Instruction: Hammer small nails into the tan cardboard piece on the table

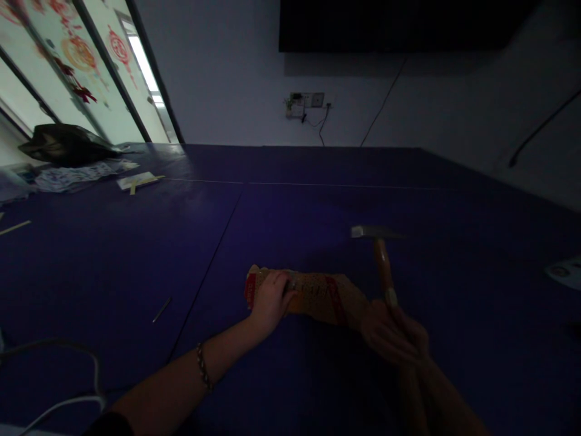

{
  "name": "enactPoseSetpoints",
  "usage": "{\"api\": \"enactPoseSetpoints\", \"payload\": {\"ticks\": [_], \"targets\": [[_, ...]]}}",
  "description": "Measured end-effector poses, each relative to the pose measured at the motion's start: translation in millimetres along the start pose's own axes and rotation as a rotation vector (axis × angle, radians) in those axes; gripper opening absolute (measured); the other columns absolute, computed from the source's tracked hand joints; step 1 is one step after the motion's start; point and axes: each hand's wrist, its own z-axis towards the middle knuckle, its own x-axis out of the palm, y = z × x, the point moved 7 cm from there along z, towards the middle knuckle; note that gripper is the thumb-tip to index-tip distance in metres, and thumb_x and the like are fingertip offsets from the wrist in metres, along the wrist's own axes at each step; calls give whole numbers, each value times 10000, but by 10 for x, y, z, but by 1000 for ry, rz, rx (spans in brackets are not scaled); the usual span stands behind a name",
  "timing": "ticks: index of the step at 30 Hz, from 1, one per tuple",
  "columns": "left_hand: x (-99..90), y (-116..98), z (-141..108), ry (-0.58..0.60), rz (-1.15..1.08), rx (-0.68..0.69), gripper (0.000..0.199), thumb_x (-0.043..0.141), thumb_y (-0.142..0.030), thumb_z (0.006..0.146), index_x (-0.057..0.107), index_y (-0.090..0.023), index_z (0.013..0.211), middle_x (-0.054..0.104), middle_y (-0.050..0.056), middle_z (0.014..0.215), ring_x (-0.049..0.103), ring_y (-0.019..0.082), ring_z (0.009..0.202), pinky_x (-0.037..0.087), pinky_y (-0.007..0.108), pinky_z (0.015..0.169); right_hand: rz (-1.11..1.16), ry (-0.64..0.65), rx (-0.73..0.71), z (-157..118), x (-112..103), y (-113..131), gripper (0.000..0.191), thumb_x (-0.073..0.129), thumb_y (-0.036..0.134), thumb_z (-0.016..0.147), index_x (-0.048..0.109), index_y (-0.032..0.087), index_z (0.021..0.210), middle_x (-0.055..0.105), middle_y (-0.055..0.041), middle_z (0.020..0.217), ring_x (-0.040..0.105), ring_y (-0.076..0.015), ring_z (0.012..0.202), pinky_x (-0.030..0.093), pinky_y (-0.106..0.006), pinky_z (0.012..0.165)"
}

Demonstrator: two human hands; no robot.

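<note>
A torn strip of brown cardboard (318, 297) with red bands lies flat on the purple table (290, 224). My left hand (271, 297) rests on its left part, fingers curled and thumb drawn in. Something small and dark shows at those fingertips, too dim to name. To the right, my right hand (394, 333) is wrapped round the wooden handle of a hammer (382, 263). The hammer stands raised, its metal head up and level, its blunt face pointing left. The head is apart from the cardboard and slightly blurred.
A thin metal rod (162, 309) lies left of the cardboard. Pale cables (68, 399) loop at the lower left. A black bag (68, 144), papers (79, 175) and a white pad (137, 180) sit at the far left. A pale object (565, 272) is at the right edge.
</note>
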Motion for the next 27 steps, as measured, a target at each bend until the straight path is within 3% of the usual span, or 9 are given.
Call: {"api": "enactPoseSetpoints", "payload": {"ticks": [2,4,8,12,14,17,21,24,27], "targets": [[-12,-33,-18,5,123,23,185,630,-191,701,541,-127,849,614,74,852,563,188,808,462,307,709,114,197,-63,-48,10,28,369,337,283,894,359,175,542,450,87,366,466,-25,283,454,-158,415],[-31,-96,-39,-5,279,77,158,619,-227,714,549,-128,815,624,76,793,568,208,778,450,341,711,200,266,-86,-114,2,23,344,353,281,889,375,174,563,479,87,374,504,-30,316,480,-171,453],[-118,-225,-86,-105,448,169,190,599,-297,730,562,-138,829,639,67,729,566,234,775,414,401,740,197,-42,-52,-238,-191,-43,328,380,332,872,383,179,582,425,108,351,423,-8,264,449,-138,422],[-311,-293,-102,-177,388,232,296,533,-391,764,552,-131,904,646,83,804,552,232,819,420,391,744,185,-100,-88,-287,-181,-37,376,350,329,884,369,170,544,385,106,337,374,0,247,423,-125,407],[-482,-261,-121,-187,363,236,271,466,-352,813,545,-127,941,641,93,873,542,217,867,429,360,767,176,-166,-70,-273,-192,-57,409,348,338,885,359,167,513,357,104,326,352,0,241,415,-124,401],[-792,-20,-230,-130,415,129,245,381,-237,852,537,-135,1011,627,86,921,541,190,868,443,311,775,127,-261,17,-255,-199,-113,442,378,379,868,338,169,482,329,105,302,327,-2,225,406,-122,389],[-1241,608,-608,17,656,-198,325,340,-181,830,528,-121,1088,591,122,1040,524,225,970,419,336,835,105,-327,124,-263,-191,-202,453,415,443,836,305,181,483,306,112,270,300,-8,199,377,-119,352],[-1424,1040,-960,254,764,-413,365,310,-138,809,540,-113,1091,575,123,1098,511,229,1026,409,328,854,79,-443,162,-298,-246,-252,452,470,481,792,282,195,497,278,125,258,243,-8,180,328,-119,313],[-1489,1211,-1172,380,815,-476,421,289,-59,778,523,-87,1127,551,133,1151,512,211,1050,386,304,894,8,-482,240,-327,-267,-301,459,474,502,779,266,202,501,255,131,247,213,-12,171,309,-123,300]]}}
